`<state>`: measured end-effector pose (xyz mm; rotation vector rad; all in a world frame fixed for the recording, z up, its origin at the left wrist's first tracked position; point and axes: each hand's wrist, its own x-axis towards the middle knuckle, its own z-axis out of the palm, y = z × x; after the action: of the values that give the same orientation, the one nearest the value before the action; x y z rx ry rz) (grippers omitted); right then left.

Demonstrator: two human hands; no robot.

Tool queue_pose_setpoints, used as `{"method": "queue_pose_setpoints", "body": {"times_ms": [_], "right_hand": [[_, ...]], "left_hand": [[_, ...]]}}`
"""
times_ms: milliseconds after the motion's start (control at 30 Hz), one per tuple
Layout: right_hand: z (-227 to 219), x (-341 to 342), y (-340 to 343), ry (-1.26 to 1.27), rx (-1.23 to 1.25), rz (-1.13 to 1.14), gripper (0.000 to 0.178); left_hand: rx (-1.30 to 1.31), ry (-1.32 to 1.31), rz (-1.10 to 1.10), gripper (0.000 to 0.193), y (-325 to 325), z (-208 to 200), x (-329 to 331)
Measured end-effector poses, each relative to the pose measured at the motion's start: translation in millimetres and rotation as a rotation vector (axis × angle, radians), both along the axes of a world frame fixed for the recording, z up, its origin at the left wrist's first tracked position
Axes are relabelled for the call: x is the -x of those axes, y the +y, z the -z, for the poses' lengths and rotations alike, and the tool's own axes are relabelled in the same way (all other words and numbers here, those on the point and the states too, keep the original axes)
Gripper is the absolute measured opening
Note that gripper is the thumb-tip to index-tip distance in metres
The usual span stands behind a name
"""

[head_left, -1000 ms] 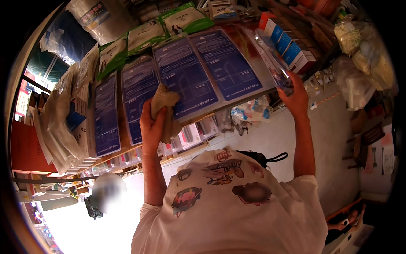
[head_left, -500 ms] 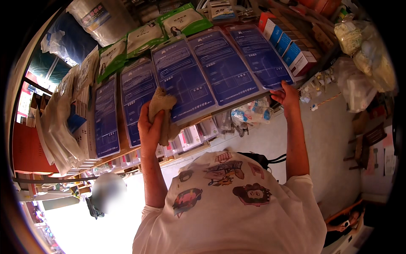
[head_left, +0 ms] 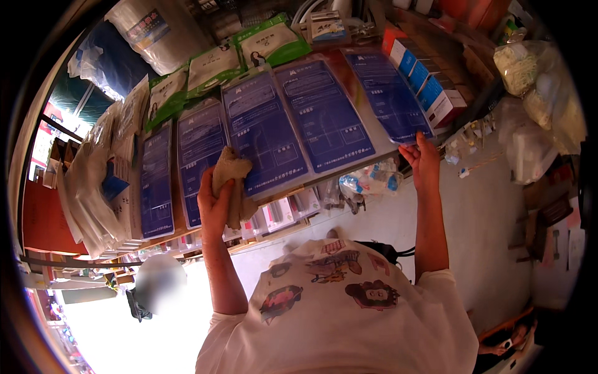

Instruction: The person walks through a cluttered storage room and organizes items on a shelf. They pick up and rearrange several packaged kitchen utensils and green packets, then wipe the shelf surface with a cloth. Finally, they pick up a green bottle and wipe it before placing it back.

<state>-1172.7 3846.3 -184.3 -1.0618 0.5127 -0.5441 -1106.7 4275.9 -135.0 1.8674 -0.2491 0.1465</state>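
My left hand (head_left: 213, 202) is closed round a crumpled beige cloth (head_left: 232, 173) at the shelf's front edge, beside the lower end of a flat blue blister pack (head_left: 261, 128). With its thumb and fingers, my right hand (head_left: 426, 163) pinches the lower right corner of the rightmost blue blister pack (head_left: 387, 93). A strip of bare shelf (head_left: 367, 118) shows between that pack and its neighbour, another blue blister pack (head_left: 324, 115). Further left lie two more blue packs, a wider one (head_left: 202, 143) and a narrow one (head_left: 157, 181).
Green-and-white packets (head_left: 271, 45) lie behind the packs. A row of small boxes (head_left: 430, 87) borders them on the right, and stacked pale bags (head_left: 93, 181) on the left. Clear bags (head_left: 374, 177) hang below the shelf edge. More plastic bags (head_left: 523, 118) hang far right.
The rightmost blister pack has shifted away from its neighbour, and a gap has opened between them. My left hand with the cloth has moved slightly left and nearer.
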Motion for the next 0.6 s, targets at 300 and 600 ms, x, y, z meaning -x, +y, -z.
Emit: {"method": "queue_pose_setpoints", "body": {"times_ms": [300, 600], "right_hand": [[-3.3, 46.6, 22.8, 0.106, 0.154, 0.101, 0.044], [-7.2, 119.1, 81.4, 0.185, 0.21, -0.045, 0.032]], "left_hand": [[0.079, -0.024, -0.005, 0.032, 1.6, 1.3, 1.6], [0.508, -0.127, -0.057, 0.029, 27.2, 27.7, -5.0]]}}
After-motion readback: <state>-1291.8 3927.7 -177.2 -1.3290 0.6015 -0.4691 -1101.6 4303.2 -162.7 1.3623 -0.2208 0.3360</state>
